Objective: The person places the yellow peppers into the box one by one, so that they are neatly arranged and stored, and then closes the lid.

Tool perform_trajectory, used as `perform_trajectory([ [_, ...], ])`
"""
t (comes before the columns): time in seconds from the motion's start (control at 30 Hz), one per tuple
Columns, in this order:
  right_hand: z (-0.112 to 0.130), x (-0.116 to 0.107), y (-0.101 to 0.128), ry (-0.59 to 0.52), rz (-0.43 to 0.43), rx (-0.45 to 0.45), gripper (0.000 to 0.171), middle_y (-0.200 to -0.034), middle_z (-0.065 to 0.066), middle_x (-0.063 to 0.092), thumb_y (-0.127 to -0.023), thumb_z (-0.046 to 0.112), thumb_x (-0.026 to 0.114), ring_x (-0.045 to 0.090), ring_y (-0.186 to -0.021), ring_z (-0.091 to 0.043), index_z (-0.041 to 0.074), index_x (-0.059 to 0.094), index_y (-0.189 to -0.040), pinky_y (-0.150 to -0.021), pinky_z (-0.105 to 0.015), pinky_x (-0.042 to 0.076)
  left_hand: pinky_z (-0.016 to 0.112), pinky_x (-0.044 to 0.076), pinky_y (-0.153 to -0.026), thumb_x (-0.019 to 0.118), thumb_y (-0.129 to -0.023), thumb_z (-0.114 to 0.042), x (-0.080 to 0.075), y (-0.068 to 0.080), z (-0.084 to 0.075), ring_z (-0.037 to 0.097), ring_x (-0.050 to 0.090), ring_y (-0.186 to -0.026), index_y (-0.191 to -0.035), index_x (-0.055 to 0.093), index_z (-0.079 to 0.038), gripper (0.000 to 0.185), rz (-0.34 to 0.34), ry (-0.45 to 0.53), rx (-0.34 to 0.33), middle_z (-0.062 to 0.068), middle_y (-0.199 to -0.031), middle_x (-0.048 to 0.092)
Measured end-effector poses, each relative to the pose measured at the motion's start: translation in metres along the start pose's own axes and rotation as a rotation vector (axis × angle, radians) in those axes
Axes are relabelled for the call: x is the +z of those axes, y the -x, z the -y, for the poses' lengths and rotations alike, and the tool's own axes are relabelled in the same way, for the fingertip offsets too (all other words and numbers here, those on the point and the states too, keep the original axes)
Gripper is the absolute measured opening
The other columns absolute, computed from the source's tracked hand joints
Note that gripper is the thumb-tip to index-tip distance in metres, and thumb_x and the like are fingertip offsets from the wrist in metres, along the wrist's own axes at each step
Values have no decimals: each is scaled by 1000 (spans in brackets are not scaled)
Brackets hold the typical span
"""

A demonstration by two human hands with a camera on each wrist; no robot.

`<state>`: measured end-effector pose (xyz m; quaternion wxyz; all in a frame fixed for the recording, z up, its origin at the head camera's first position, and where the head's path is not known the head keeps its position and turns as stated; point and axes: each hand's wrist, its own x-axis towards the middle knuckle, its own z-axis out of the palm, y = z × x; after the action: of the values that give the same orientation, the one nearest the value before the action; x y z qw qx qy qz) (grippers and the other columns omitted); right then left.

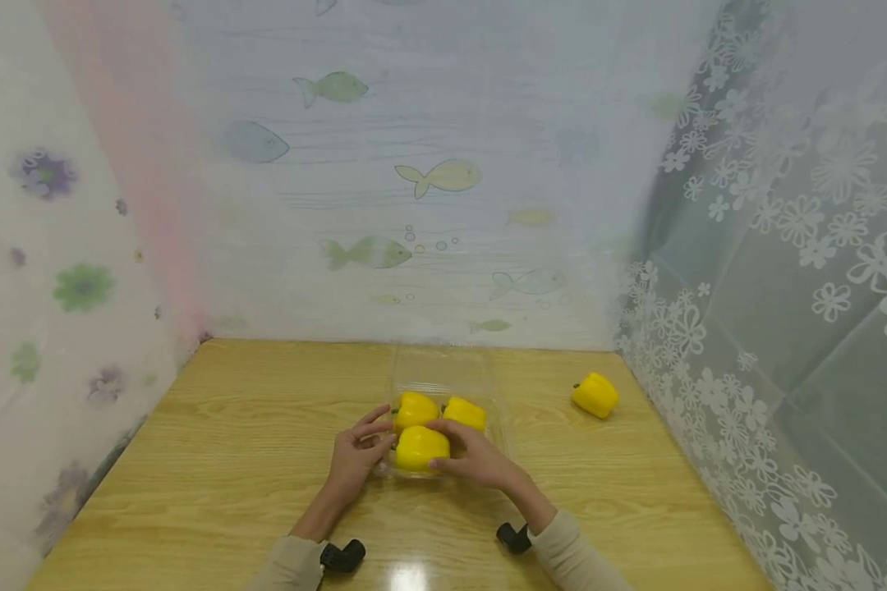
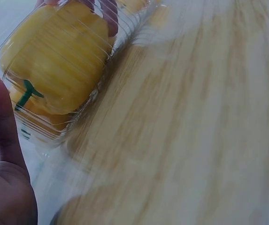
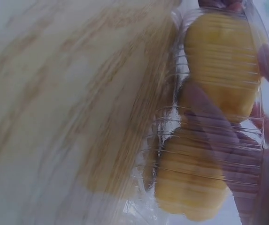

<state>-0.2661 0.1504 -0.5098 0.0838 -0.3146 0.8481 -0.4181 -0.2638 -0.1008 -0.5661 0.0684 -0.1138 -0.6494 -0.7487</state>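
Note:
Three yellow bell peppers sit in a clear plastic clamshell container (image 1: 499, 435) whose lid is flipped back. My right hand (image 1: 480, 455) grips the front bell pepper (image 1: 420, 450), thumb on its near side and fingers over its far side. Through the plastic wall in the right wrist view, a finger (image 3: 211, 110) shows inside the box. My left hand (image 1: 355, 460) touches the box's left side with fairly straight fingers; its thumb (image 2: 3, 117) stands by the rim in the left wrist view. Behind are a left bell pepper (image 1: 417, 407) and a right bell pepper (image 1: 464, 413).
Another yellow bell pepper (image 1: 595, 396) lies on the wooden table (image 1: 251, 435) toward the back right. The open lid (image 1: 442, 369) extends toward the back edge. Printed curtains (image 1: 443, 246) hang behind and along both sides of the table.

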Motion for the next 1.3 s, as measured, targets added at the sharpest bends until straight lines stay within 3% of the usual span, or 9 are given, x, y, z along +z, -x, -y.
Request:
perform_trajectory([
  [0.4,6,0,2,35,19,38,57,-152,-9,52,-97,28,72,45,-142,-30,11,53,-148,-117,-53,35,14,45,-55,74,-91,-1,-2,2,1,4,51,-61,-114,71,12,26,-11,-1,5,19,-150,52],
  [0.93,-2,-8,6,1,98,2,59,-156,-8,48,-101,27,66,46,-141,-29,15,46,-154,-114,-51,40,15,45,-52,75,-91,-2,-1,2,3,3,51,-60,-115,70,13,29,-2,22,6,20,-149,51],
  [1.3,3,-10,8,40,70,-9,59,-155,-9,48,-101,29,66,49,-138,-30,13,46,-154,-111,-50,44,16,45,-51,75,-91,-4,-1,-1,4,4,50,-58,-114,71,11,28,4,21,12,20,-150,52],
])
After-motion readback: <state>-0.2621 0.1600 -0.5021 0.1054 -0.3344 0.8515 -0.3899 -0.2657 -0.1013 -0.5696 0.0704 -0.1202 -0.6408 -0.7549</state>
